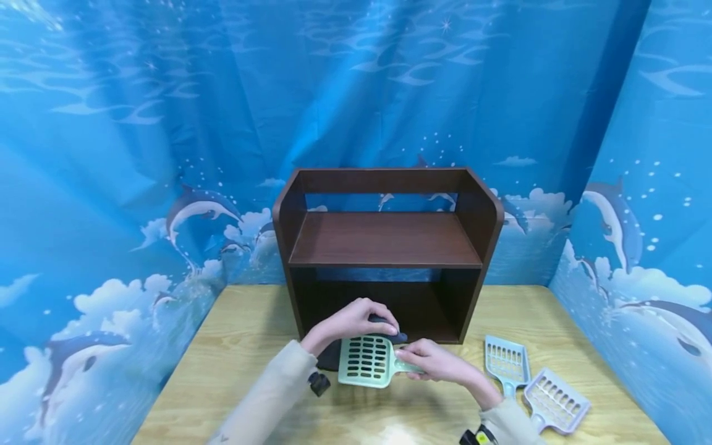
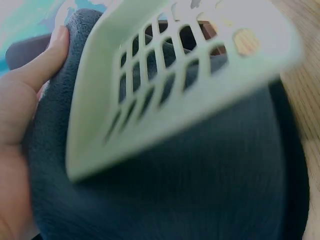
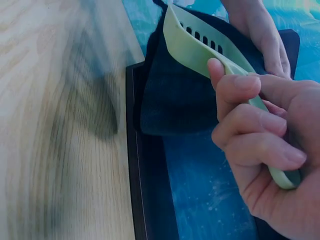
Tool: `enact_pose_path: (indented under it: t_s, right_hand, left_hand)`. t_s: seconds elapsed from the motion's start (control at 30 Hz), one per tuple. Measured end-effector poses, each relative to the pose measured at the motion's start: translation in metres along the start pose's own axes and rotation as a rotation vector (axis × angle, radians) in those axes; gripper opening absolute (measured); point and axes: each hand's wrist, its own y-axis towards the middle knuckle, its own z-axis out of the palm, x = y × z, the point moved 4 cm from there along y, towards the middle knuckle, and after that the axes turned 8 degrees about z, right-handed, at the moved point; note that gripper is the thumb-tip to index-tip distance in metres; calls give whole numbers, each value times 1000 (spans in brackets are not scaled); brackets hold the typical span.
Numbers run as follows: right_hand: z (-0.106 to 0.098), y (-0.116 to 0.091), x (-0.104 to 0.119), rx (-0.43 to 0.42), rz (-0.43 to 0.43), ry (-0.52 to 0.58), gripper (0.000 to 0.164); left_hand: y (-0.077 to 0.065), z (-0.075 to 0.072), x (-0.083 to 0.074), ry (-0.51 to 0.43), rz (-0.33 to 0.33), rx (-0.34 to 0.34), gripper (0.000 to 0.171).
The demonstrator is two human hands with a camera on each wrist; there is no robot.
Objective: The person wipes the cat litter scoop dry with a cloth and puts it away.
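My right hand point(image 1: 436, 358) grips the handle of a light green slotted litter scoop point(image 3: 192, 57), its fingers curled around it. My left hand point(image 1: 361, 318) holds a dark blue-grey cloth point(image 2: 200, 175) by its upper edge, thumb on the near side in the left wrist view. Behind and below the scoop's head hangs the cloth; whether the two touch is unclear. In the right wrist view the scoop's head is tilted in front of the cloth point(image 3: 175, 100). The left fingers behind the cloth are hidden.
A dark brown two-tier shelf point(image 1: 384, 238) stands on the wooden table point(image 1: 245, 346) just beyond my hands. To the right lie a light blue slotted scoop point(image 1: 510, 388) and a pale purple one point(image 1: 568, 428). Blue dolphin-print curtains point(image 1: 361, 93) surround the table's back and sides.
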Motion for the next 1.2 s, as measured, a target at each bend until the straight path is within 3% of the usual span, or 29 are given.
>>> enact_pose_path:
  t_s: [0.1,0.23,0.57,0.8,0.87,1.07,1.2]
  right_hand:
    - [1,0,2,-28,-9,-29,44]
    - [-3,-3,5,-64,-26,-23,41]
    - [-18,-17,-4,-94,-8,72,39]
    - [-22,-19,-12,-148,-11,148,44]
    - [-22,-18,-14,-182,1,181,46]
    - [-22,-19,-18,-296,48,337,55]
    - [-20,-21,-18,-404,93,430,56]
  left_hand:
    - [2,2,-2,31,-21,15,15]
    - [-4,-3,3,-8,-105,-40,17]
    - [-36,-23,25,-141,-228,-286,19]
    - [-46,-12,32,-382,-362,-606,28]
    - [-47,-6,33,-432,-396,-671,32]
    - [-51,6,35,-445,-434,-745,30]
    - [-51,5,29,-430,-424,-824,25]
